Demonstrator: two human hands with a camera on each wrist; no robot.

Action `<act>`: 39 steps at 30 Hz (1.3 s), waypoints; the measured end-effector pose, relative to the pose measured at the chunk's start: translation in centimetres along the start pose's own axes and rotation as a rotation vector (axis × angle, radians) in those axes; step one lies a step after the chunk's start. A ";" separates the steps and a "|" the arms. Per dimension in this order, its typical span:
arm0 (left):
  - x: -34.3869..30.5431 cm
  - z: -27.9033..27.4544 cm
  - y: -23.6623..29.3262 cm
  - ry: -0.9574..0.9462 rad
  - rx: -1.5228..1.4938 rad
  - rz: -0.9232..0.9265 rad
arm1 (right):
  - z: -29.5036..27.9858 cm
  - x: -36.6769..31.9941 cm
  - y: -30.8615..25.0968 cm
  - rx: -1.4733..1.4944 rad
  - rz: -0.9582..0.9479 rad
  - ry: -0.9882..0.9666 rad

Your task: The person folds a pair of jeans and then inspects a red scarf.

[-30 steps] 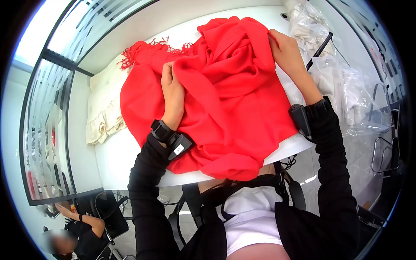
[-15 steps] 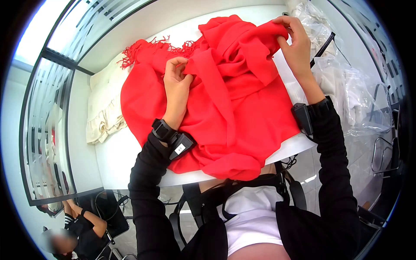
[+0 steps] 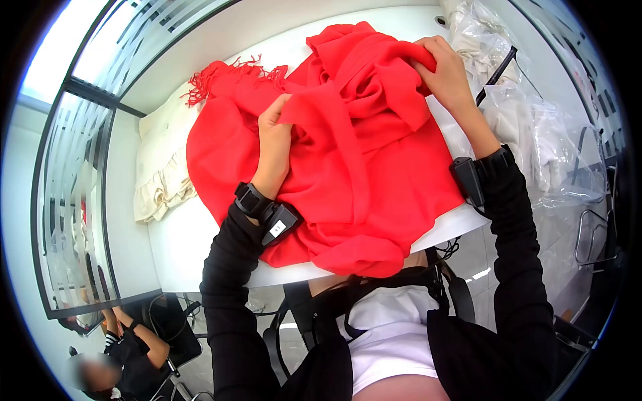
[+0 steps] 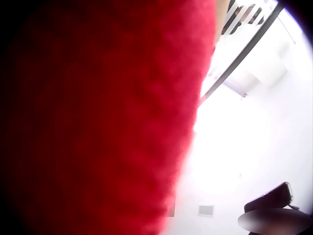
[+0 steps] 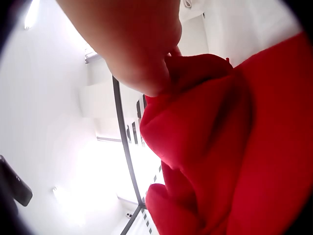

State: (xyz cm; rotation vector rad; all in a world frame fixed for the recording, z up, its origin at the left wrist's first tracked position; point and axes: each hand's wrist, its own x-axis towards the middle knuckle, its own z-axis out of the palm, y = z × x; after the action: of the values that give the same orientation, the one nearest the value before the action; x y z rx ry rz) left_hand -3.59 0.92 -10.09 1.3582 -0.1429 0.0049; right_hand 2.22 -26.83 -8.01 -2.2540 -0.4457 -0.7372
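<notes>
A large red fringed shawl [image 3: 401, 174] lies bunched in folds over the table, its tassels [image 3: 257, 70] toward the far left. My left hand [image 3: 273, 150] pinches an edge of it near the middle, fingertips partly tucked behind the cloth. At the far right, my right hand [image 3: 449, 79] grips another edge, the thumb under a fold. In the right wrist view, folds of the shawl [image 5: 210, 132] hang beside the hand [image 5: 142, 44], whose fingertips are mostly hidden. Blurred red cloth [image 4: 107, 122] fills most of the left wrist view and hides the left hand.
Folded cream cloth [image 3: 164, 167] with a ruffled edge lies left on the white table [image 3: 177, 240]. Clear plastic bags [image 3: 535, 147] holding pale fabric and a black bar [image 3: 498, 75] are at the right. A glass partition [image 3: 77, 220] stands left, with another person [image 3: 137, 351] seated beyond.
My left hand lifted from the cloth with fingers spread, then took the edge slightly farther right. My right hand raised its edge outward, then brought it slightly back and down.
</notes>
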 end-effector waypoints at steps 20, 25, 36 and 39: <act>-0.1 -0.3 -0.5 -0.036 -0.044 0.002 | 0.1 -0.2 -1.2 0.208 -0.001 -0.065; -0.3 0.7 0.3 -0.011 0.020 0.011 | 0.3 -0.2 -1.6 0.244 -0.095 -0.109; 0.1 1.3 1.2 0.057 0.203 0.341 | -0.4 -0.1 -1.6 0.326 -0.327 -0.232; 0.1 0.6 2.1 0.039 0.263 0.435 | -0.9 0.0 -0.9 0.310 -0.273 -0.213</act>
State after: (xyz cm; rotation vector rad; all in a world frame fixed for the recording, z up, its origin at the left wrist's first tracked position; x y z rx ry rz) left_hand -3.73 0.76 -7.88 1.5639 -0.4136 0.4274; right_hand 1.42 -26.90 -7.03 -2.0051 -0.9197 -0.5191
